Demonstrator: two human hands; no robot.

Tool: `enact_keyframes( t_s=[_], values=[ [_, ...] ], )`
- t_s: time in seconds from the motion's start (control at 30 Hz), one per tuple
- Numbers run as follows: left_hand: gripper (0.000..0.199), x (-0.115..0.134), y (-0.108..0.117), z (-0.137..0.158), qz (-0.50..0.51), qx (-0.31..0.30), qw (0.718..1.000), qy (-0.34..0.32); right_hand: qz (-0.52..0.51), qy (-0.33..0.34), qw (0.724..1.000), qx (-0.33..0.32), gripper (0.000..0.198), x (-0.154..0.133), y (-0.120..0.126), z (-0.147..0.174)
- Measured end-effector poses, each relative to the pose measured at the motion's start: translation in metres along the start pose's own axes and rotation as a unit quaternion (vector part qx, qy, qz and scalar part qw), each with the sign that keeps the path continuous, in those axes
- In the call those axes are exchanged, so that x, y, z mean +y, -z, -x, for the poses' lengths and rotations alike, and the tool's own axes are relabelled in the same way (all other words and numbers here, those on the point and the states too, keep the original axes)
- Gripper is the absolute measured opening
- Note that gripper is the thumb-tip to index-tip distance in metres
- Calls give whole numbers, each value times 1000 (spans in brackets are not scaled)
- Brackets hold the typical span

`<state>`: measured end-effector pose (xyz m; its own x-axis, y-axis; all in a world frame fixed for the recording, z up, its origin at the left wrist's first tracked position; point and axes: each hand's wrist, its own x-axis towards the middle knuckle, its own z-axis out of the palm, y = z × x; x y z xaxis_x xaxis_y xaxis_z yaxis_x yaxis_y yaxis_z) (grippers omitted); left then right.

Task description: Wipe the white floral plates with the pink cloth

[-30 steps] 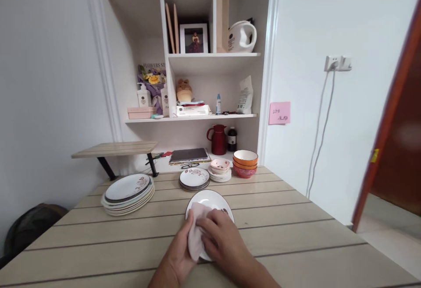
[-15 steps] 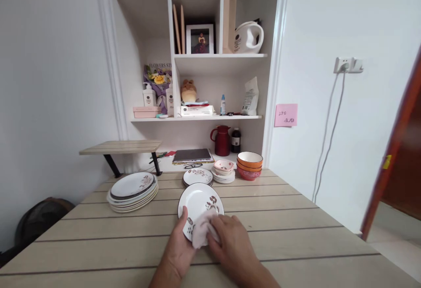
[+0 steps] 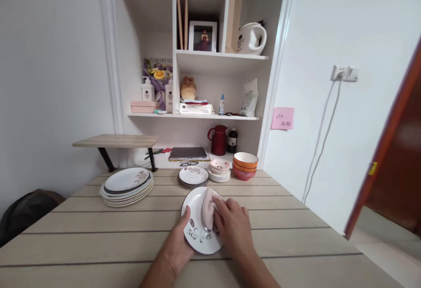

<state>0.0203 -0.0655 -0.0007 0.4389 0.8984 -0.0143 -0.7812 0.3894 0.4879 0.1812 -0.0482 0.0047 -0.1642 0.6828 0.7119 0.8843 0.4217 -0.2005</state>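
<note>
A white plate (image 3: 194,207) with a dark rim and brown flower print is tilted up toward me above the table. My left hand (image 3: 177,240) grips its left edge, thumb on the face and fingers hidden behind. In my right hand (image 3: 233,224) is a pale pink cloth (image 3: 208,209), pressed against the right part of the plate's face. Just beyond stands a short stack of similar small plates (image 3: 193,175).
Larger plates (image 3: 126,180) are stacked at the left, near a small raised shelf (image 3: 115,140). Small dishes (image 3: 219,172) and orange and red bowls (image 3: 245,165) stand at the back right. Behind them are a closed laptop (image 3: 188,152), glasses (image 3: 189,164) and a red jug (image 3: 219,140).
The cloth in my right hand has moved up from the plate's lower part to its right side. The plate has turned, its flower print now lower. The view has shifted slightly.
</note>
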Motion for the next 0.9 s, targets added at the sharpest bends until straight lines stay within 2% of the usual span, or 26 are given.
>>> enact_keyframes(
  t_s=[0.13, 0.2, 0.3, 0.37, 0.47, 0.57, 0.63, 0.7, 0.77, 0.83, 0.9],
  values=[
    [47, 10, 10, -1, 2, -22, 998, -66, -41, 38, 998, -30, 11, -14, 0, 10],
    [49, 11, 9, 1, -3, -21, 998, -51, -82, 78, 992, -55, 10, -25, 1, 13],
    [53, 5, 0, 4, -15, -19, 1000, 14, -107, 132, 983, -68, 22, -33, 1, 12],
    [52, 0, -7, 6, -24, -23, 999, 37, -80, 132, 987, -46, 33, -30, 1, 8],
    [50, -5, -13, 8, -25, -19, 999, 35, -17, 79, 997, 3, 43, -15, 0, 2],
    [48, -2, -10, 7, -6, -14, 1000, -6, 21, 24, 999, 17, 44, -3, 0, 0],
    [47, 4, -5, 5, 8, -15, 998, -53, 18, 16, 1000, 4, 37, -4, 0, 2],
    [47, 9, 1, 4, 16, -18, 996, -81, -12, 36, 999, -23, 27, -11, 1, 6],
    [49, 12, 6, 4, 21, -21, 997, -78, -55, 70, 994, -56, 19, -22, 2, 10],
    [52, 12, 6, 4, 21, -24, 998, -45, -89, 112, 987, -75, 22, -32, 2, 13],
    [52, 8, 3, 4, 13, -30, 999, -7, -92, 143, 983, -66, 31, -36, 2, 13]
  ],
)
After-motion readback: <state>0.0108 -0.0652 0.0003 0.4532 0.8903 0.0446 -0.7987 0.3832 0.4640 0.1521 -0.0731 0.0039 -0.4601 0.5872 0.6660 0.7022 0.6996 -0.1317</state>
